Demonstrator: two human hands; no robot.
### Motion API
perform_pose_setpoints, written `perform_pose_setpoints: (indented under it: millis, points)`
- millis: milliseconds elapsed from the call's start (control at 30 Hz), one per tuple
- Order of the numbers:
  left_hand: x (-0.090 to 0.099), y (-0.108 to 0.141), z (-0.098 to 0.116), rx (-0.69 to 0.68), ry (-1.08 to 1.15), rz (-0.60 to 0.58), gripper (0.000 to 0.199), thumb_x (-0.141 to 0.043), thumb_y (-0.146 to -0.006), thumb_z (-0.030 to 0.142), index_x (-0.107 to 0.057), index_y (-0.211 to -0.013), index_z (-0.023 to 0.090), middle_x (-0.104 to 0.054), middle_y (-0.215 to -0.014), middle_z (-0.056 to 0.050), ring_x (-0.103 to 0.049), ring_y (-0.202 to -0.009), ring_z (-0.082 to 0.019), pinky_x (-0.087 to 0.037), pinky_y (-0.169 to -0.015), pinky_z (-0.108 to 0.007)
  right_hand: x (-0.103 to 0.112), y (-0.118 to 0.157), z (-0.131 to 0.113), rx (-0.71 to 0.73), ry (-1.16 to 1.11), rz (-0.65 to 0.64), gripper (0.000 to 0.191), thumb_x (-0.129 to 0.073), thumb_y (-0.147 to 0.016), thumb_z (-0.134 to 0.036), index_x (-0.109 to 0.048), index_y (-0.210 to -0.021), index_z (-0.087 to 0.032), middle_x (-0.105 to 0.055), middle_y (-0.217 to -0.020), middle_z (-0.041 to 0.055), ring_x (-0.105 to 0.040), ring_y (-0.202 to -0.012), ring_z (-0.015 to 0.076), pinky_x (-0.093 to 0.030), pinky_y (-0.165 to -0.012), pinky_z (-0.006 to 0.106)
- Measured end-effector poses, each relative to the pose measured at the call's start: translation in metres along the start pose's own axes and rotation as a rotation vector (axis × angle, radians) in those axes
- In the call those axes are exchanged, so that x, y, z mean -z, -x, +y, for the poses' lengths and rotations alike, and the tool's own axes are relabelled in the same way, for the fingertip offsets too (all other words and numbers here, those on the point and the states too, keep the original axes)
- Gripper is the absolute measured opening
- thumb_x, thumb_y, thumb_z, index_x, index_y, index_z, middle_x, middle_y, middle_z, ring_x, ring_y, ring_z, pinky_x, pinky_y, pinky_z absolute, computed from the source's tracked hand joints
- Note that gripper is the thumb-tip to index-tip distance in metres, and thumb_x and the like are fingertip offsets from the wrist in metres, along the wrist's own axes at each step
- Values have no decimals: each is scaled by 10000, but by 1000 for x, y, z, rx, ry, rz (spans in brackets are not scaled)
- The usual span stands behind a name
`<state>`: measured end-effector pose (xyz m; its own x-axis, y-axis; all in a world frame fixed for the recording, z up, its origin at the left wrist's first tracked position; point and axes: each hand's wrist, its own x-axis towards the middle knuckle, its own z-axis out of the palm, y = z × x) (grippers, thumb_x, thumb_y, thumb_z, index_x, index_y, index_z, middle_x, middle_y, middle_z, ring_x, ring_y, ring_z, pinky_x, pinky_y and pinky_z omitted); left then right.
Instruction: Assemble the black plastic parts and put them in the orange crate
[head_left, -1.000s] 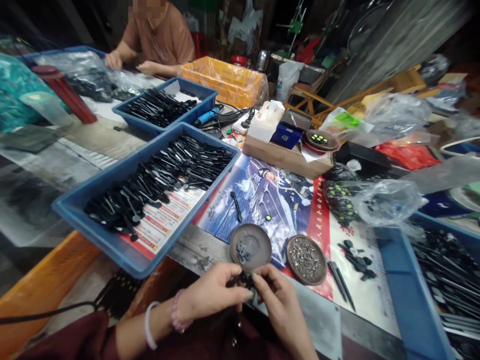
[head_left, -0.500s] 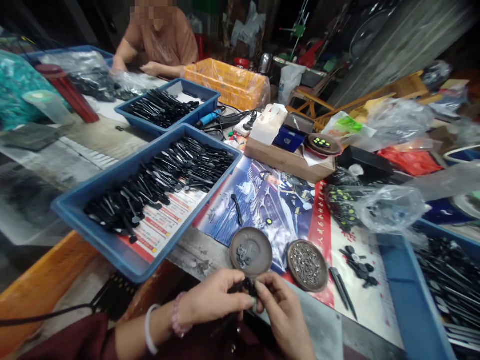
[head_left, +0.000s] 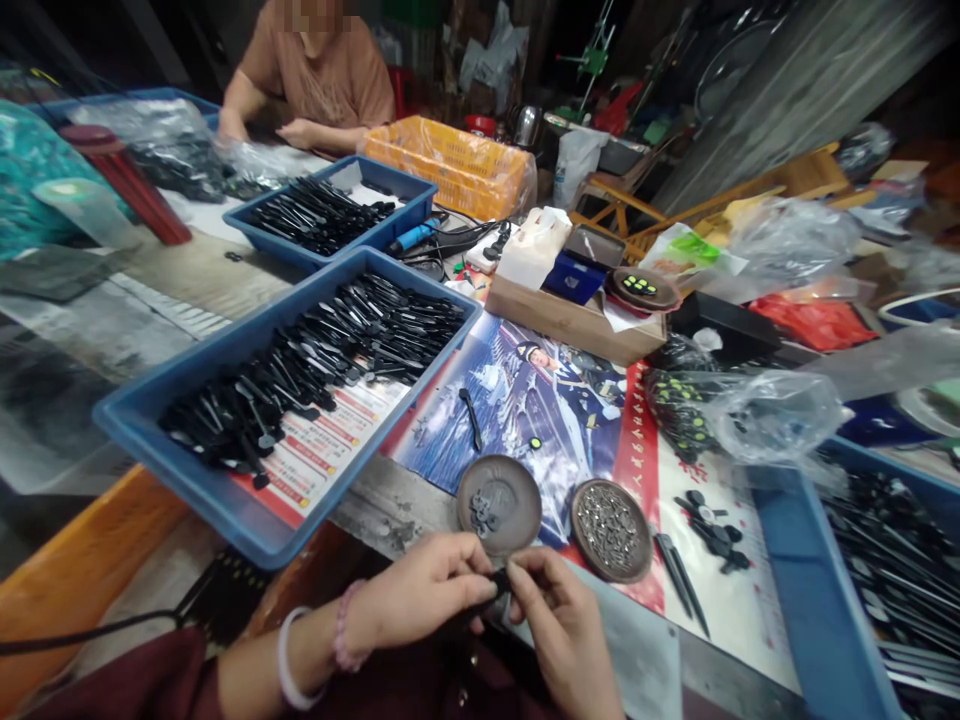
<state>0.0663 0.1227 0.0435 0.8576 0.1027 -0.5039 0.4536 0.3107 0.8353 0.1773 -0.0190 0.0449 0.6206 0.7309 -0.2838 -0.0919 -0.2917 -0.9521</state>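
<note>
Close to my body at the table's front edge, both hands grip a small black plastic part [head_left: 501,582]. My left hand [head_left: 424,592] pinches it from the left, thumb and fingers closed. From the other side my right hand [head_left: 562,625] closes its fingertips on the part's end. Fingers cover most of its shape. Just beyond the hands stands a brown bowl [head_left: 517,500] with a few small dark pieces. To its right a second bowl [head_left: 611,530] holds many small shiny metal bits. A long black piece [head_left: 471,418] lies on the poster farther back.
At the left a blue tray [head_left: 262,545] holds many long black pieces; another blue tray [head_left: 420,205] stands behind it. Black tweezers [head_left: 681,585] and loose black parts [head_left: 712,530] lie at the right, beside a blue bin [head_left: 795,570]. A person [head_left: 322,80] sits across the table.
My right fingertips have closed in on the black part, and less of it shows now. The whole view has shifted slightly; trays and bowls stay in place.
</note>
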Motion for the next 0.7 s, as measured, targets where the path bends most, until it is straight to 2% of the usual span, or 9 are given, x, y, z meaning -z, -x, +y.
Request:
perform_pose_setpoints:
  millis: [133, 267, 400, 467, 567, 700]
  points:
    - [-7, -4, -2, -35, 1, 49, 158, -595, -805, 305, -545, -831, 157, -643, -691, -6, -590, -621, -136, -407, -586, -231, 1, 0, 2, -40, -66, -23, 353, -637, -854, -512, -645, -780, -167, -569, -628, 8, -531, -562, 141, -425, -538, 237]
    - [-11, -7, -2, -127, -189, 130, 67, -575, -788, 225, -549, -782, 163, -607, -687, 14, -557, -644, -129, -390, -583, -220, -2, 0, 2, -72, -119, 7, 369, -640, -850, -519, -635, -749, -164, -562, -609, 2, -523, -578, 140, -426, -562, 238]
    - [-12, -6, -3, -160, -306, 181, 33, -562, -787, 198, -546, -774, 172, -586, -679, 28, -537, -641, -117, -385, -575, -208, -6, 2, -1, -61, -60, 62, 408, -648, -820, -561, -646, -732, -162, -563, -603, 15, -523, -583, 159, -429, -549, 248]
    - [-12, -6, -4, -126, -223, 140, 42, -554, -784, 189, -512, -784, 181, -591, -677, 31, -563, -619, -115, -400, -549, -201, -6, 3, -2, -56, -66, 44, 401, -656, -814, -556, -645, -722, -166, -551, -596, 10, -513, -568, 155, -421, -531, 243]
    - [-12, -7, -6, -19, 43, -24, 121, -562, -784, 213, -455, -838, 199, -606, -638, 45, -563, -469, -101, -402, -441, -185, -2, 4, 3, -40, -144, -21, 322, -678, -831, -490, -664, -750, -179, -580, -648, 13, -526, -593, 147, -435, -559, 236]
    - [-10, -7, -4, 11, 320, -183, 187, -647, -742, 211, -497, -847, 173, -650, -643, 21, -507, -378, -53, -350, -374, -142, 0, 5, 17, -26, -395, -154, 242, -724, -810, -457, -709, -870, -223, -624, -815, 32, -596, -667, 159, -462, -590, 253]
